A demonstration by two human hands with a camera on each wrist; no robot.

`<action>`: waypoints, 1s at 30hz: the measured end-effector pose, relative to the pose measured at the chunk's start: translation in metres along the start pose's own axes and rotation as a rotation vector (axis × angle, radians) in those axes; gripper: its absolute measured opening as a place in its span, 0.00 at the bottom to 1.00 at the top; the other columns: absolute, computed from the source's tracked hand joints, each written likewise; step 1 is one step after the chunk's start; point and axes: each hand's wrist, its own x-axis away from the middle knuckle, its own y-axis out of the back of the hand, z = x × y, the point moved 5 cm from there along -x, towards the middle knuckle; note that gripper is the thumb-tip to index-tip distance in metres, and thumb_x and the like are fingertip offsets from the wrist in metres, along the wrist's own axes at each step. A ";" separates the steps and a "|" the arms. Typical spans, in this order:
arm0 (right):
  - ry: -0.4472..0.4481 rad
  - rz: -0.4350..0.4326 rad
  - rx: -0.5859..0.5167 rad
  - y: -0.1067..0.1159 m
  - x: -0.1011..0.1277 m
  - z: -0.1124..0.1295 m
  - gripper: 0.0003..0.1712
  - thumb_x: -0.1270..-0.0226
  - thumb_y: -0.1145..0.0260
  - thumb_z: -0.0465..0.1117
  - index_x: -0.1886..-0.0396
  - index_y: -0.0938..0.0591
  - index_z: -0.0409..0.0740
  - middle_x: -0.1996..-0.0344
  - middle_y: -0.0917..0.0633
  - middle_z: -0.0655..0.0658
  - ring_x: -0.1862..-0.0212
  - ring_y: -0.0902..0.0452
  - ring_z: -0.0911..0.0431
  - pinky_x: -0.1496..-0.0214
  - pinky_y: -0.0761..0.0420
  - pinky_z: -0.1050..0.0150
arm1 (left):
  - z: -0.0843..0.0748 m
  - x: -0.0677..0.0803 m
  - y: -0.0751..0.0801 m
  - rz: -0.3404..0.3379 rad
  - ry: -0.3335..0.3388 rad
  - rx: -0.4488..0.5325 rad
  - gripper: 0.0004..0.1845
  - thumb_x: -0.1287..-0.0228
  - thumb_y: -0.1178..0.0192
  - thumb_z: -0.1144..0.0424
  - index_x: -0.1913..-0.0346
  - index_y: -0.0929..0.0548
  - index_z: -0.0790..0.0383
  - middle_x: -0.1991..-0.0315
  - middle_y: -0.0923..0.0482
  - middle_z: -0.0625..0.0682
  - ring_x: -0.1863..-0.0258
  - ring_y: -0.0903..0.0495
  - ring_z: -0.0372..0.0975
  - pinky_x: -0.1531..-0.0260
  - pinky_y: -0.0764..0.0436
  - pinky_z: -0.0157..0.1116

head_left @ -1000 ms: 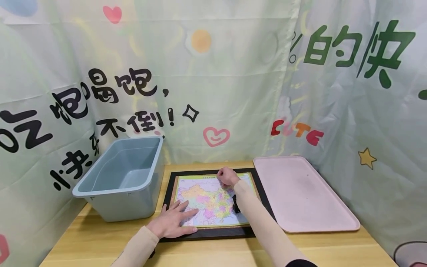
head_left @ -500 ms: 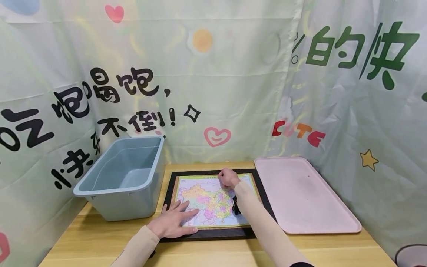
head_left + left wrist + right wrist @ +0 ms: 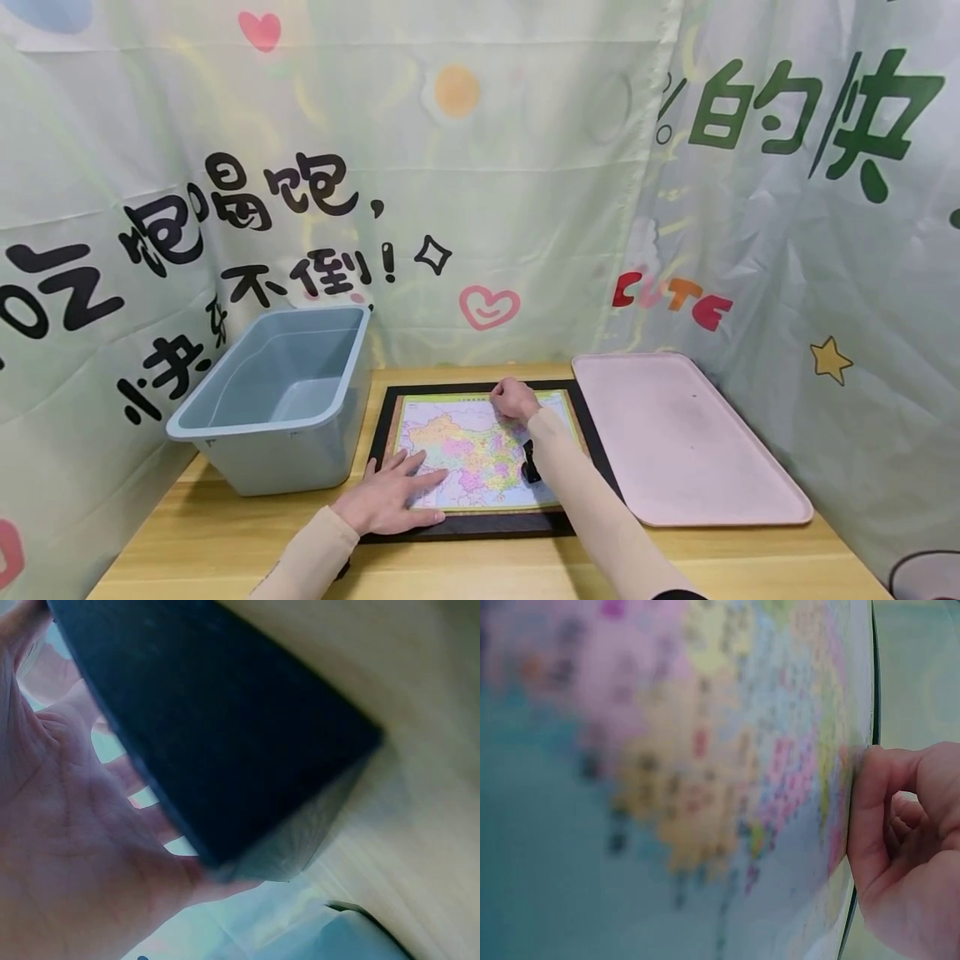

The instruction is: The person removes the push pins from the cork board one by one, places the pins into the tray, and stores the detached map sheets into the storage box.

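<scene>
A map [image 3: 483, 454] lay in a black frame [image 3: 517, 523] on the desk [image 3: 480, 575].
The left hand [image 3: 390, 497] lay spread across both; the right hand [image 3: 513, 398] was curled near the map's far edge (whether pinching anything, unclear). If the left slipped or the right pressed unevenly, the map might skew or crease.

Tub [image 3: 292, 457] blocking left of map [image 3: 472, 454], room above tray [image 3: 697, 450]

The curtain [image 3: 540, 208] reads "吃饱喝饱", "不倒!", "的快" and "CUTE"; the map [image 3: 468, 454] is illegible.
</scene>
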 end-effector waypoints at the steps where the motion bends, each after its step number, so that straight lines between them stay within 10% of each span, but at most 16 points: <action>1: -0.014 0.003 -0.013 0.000 0.000 -0.001 0.28 0.26 0.49 0.37 0.92 0.37 0.49 0.92 0.38 0.51 0.87 0.50 0.56 0.84 0.42 0.62 | 0.000 0.000 0.000 0.002 -0.001 0.003 0.37 0.40 0.53 0.24 0.29 0.32 0.32 0.25 0.42 0.56 0.25 0.46 0.59 0.41 0.48 0.75; 30: -0.099 0.053 -0.198 0.001 -0.001 0.000 0.30 0.24 0.49 0.36 0.93 0.37 0.48 0.93 0.40 0.51 0.86 0.55 0.57 0.83 0.44 0.63 | -0.001 0.001 0.003 0.005 -0.015 0.010 0.38 0.39 0.53 0.24 0.29 0.32 0.35 0.25 0.41 0.57 0.25 0.46 0.60 0.42 0.49 0.76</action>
